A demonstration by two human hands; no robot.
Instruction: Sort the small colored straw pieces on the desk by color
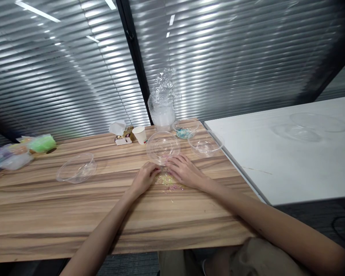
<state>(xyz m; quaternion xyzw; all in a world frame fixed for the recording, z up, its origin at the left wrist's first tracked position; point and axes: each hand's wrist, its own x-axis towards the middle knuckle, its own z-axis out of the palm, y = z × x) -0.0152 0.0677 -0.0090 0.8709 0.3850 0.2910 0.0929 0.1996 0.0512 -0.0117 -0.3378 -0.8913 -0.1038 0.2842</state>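
A small loose pile of yellow and pink shiny pieces [165,179] lies on the wooden table between my two hands. On its left side, my left hand [145,177] rests with bent fingers drawn together; what is at the fingertips is hidden. My right hand [186,171] lies low over the pile's right side, its fingers stretched and slightly apart. Just beyond the fingertips is a round clear plastic lid or shallow dish [163,147]. A clear bowl [206,145] stands to its right, and behind that sits another clear bowl holding blue-green bits [184,132].
Another clear bowl [77,170] stands at left. Coloured bags [17,155] lie on the far left. A tissue box [124,136], paper cup [140,135] and plastic-wrapped stack of white containers [163,115] line the back. A white table [276,165] adjoins at right.
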